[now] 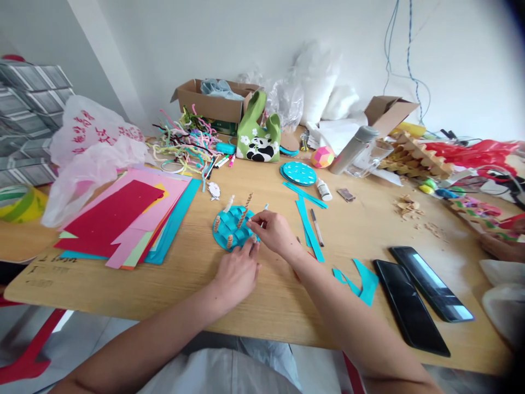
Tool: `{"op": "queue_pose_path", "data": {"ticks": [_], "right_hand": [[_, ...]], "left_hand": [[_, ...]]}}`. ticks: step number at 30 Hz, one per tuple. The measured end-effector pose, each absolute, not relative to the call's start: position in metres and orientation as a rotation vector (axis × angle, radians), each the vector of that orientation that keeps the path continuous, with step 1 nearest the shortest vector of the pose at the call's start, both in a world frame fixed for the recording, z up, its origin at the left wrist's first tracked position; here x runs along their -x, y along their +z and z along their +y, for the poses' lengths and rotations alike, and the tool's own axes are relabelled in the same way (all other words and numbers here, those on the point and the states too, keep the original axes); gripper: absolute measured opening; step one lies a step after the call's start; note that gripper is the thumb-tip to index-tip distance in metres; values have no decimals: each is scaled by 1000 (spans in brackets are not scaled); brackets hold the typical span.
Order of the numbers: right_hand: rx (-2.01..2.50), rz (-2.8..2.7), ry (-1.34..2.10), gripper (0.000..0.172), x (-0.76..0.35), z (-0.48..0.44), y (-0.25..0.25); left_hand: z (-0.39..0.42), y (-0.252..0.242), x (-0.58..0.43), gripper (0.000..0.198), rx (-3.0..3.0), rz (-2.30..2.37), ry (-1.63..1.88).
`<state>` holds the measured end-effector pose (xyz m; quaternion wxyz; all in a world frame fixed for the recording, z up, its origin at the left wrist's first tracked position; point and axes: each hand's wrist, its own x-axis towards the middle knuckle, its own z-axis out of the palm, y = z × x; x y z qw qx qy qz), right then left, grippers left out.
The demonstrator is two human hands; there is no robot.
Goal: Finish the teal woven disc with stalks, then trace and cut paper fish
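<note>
- Farthest left I have a stack of grey boxes, with a plastic bag beside it.
- Next lies the paper, red and pink sheets over blue.
- Behind it are the pipe cleaners, in a tangle, and a carton.
- The woven disc lies flat on the table in front of me, brown coils standing on it and a white one at its far edge.
- My left hand reaches the disc's near edge, fingers stretched and slightly bent; I can't tell whether they grip it.
- The panda bag stands behind.
- My right hand is at the disc's right side, thumb and forefinger drawn together; what they pinch is too small to tell.
- Farther right are a dotted disc, blue strips and a pen.
- Two phones lie side by side.
- Rightmost, another person's hand shows at the table.
</note>
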<state>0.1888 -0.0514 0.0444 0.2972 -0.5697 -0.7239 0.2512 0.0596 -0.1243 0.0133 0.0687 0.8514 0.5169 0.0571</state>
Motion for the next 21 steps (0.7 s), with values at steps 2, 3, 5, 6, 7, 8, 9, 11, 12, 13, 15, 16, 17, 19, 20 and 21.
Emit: {"op": "queue_pose_path", "data": {"ticks": [2,3,5,6,7,8,9,11,12,13,15,16,17,19,20,21], "right_hand": [[1493,-1940,694,11,-190,-50,45],[1490,-1946,703,12,-190,-49,46],[1501,-1952,706,14,-189,-48,46],[1521,-1949,687,16,-187,-48,47],[1550,-1942,652,17,-186,-48,47],[1584,-1934,605,18,-184,-49,47],[1619,-1926,556,19,-182,-49,48],[1674,-1917,485,20,-179,-50,48],[1686,-1918,477,20,-178,-50,49],[1692,-1920,487,20,-178,-51,50],[1693,-1915,535,20,-180,-53,52],[1685,-1908,566,20,-182,-54,54],[1670,-1901,596,21,-185,-56,55],[1628,-1878,638,22,-193,-60,58],[1609,-1861,651,23,-197,-62,60],[1597,-1840,661,24,-202,-64,61]], "left_hand": [[-124,13,-59,47,-2566,1556,166],[-124,13,-59,47,-2568,1555,163],[-124,13,-59,47,-2572,1549,157],[-124,14,-59,46,-2574,1544,154],[-124,15,-59,45,-2573,1539,151],[-124,15,-59,44,-2570,1537,146],[-124,16,-59,44,-2566,1537,141],[-124,17,-59,43,-2560,1541,135],[-124,17,-59,43,-2559,1544,137],[-124,17,-59,44,-2558,1547,140],[-124,16,-59,46,-2552,1550,149],[-125,16,-59,47,-2547,1552,152],[-125,15,-58,48,-2539,1553,154],[-125,14,-57,50,-2525,1553,159],[-125,13,-57,51,-2521,1550,163],[-125,12,-56,51,-2519,1545,169]]}}
